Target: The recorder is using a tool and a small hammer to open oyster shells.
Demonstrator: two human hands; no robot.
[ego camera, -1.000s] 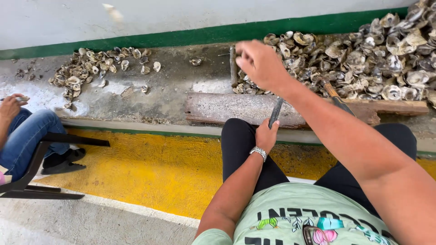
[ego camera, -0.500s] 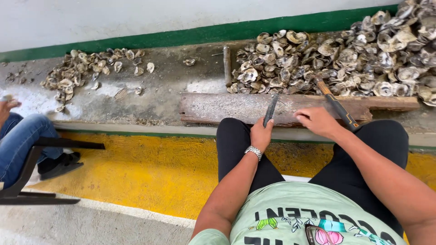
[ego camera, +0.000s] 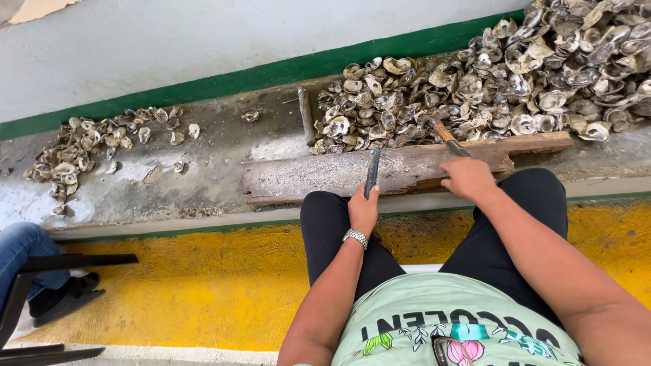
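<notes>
Hammer (ego camera: pixel 444 134) handle in right hand (ego camera: pixel 468 177) grip, left hand (ego camera: pixel 363 210) gripping knife (ego camera: pixel 371 172) upright on plank (ego camera: pixel 407 171)

Hidden and cut off

The right hand (ego camera: pixel 468 177) covers the hammer's (ego camera: pixel 444 132) handle end; the shell heap (ego camera: pixel 542 74) runs off the right edge; a seated neighbour's leg (ego camera: pixel 24 247) is cropped left.

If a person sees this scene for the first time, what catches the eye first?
A big heap of oyster shells fills the upper right of the ledge, behind a worn wooden plank. The left hand holds a dark metal blade on the plank; the right hand grips a hammer handle.
</notes>
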